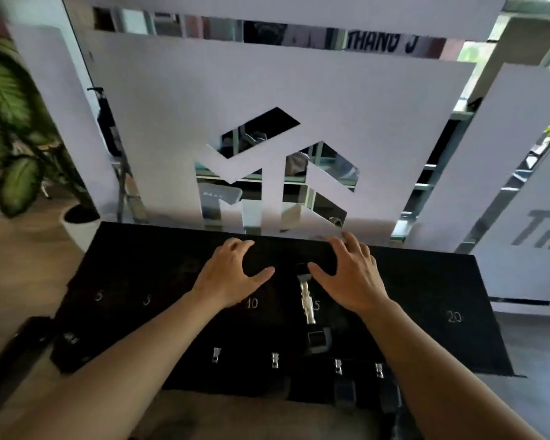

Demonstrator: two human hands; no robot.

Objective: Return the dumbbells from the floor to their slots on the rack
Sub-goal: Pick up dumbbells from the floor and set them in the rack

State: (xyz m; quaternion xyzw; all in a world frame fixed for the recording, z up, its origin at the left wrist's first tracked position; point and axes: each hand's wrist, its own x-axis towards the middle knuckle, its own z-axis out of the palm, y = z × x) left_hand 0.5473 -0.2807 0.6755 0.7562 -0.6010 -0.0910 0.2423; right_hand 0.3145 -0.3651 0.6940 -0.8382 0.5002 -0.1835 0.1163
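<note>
Fingers spread, curled, gripping nothing: left hand (232,274) and right hand (351,274) hover near the rack (426,312) back edge, flanking one dumbbell (307,301) seated mid-rack by a "5" mark. Probably just let go, or steadying. Further chrome handles (275,360) along front edge; floor dumbbells unseen.
</note>
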